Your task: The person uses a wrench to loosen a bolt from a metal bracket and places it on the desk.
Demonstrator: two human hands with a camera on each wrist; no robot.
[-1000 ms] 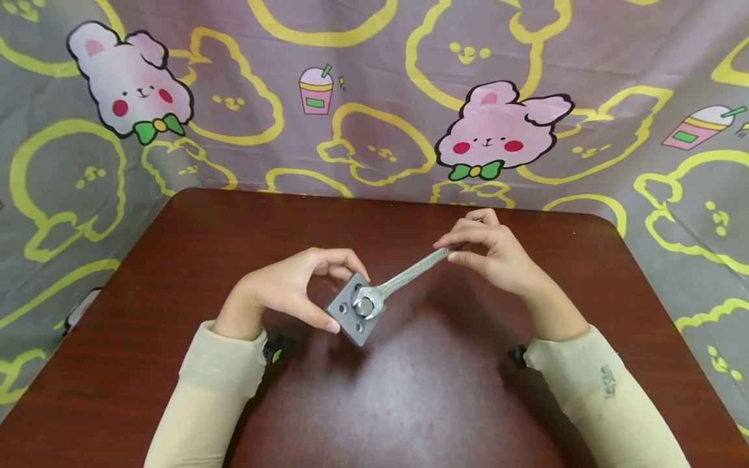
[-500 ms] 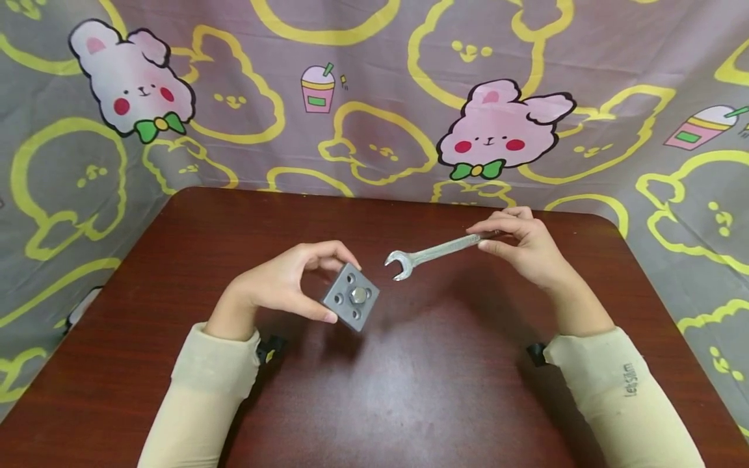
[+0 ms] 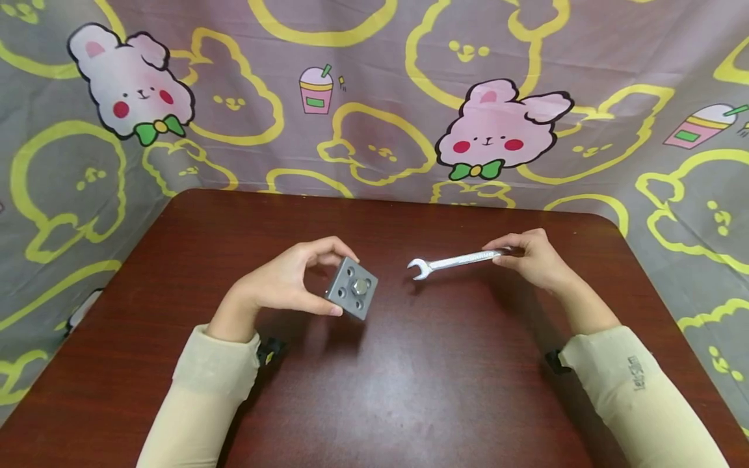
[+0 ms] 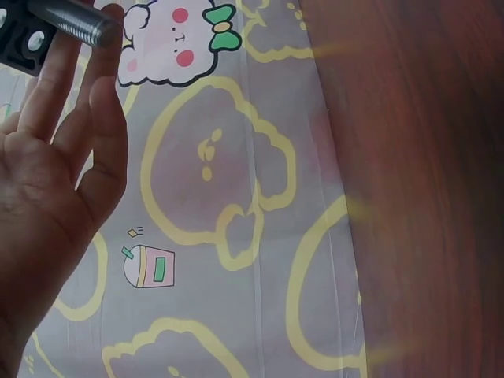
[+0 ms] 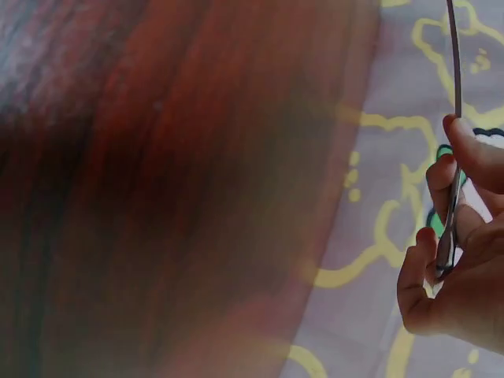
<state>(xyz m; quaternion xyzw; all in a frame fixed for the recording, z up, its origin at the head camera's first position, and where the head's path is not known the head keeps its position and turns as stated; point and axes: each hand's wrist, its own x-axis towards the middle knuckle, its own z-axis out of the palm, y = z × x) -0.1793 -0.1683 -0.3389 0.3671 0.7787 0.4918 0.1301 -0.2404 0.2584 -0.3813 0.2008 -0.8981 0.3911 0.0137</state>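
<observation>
My left hand [image 3: 287, 279] grips a square grey plate [image 3: 353, 300] by its edges, thumb at the lower corner and fingers at the top. Several holes surround a hex bolt [image 3: 359, 286] whose head sits at the plate's middle. From the back of the plate the threaded bolt shank [image 4: 83, 22] sticks out in the left wrist view. To the right, my right hand [image 3: 535, 260] pinches the far end of an open-end wrench [image 3: 456, 261]. Its open end points left toward the plate, apart from the bolt. In the right wrist view the wrench [image 5: 457, 71] shows edge-on between thumb and fingers.
A dark red-brown table [image 3: 386, 390] lies under both hands. Behind and at the sides hangs a patterned cloth [image 3: 374, 84] with cartoon rabbits and yellow outlines. Black wrist devices show at the left cuff [image 3: 272, 350] and right cuff [image 3: 558, 361].
The wrench has come off the bolt head and moved right with my right hand, turning nearer to level. My left hand has raised the plate slightly and tilted it.
</observation>
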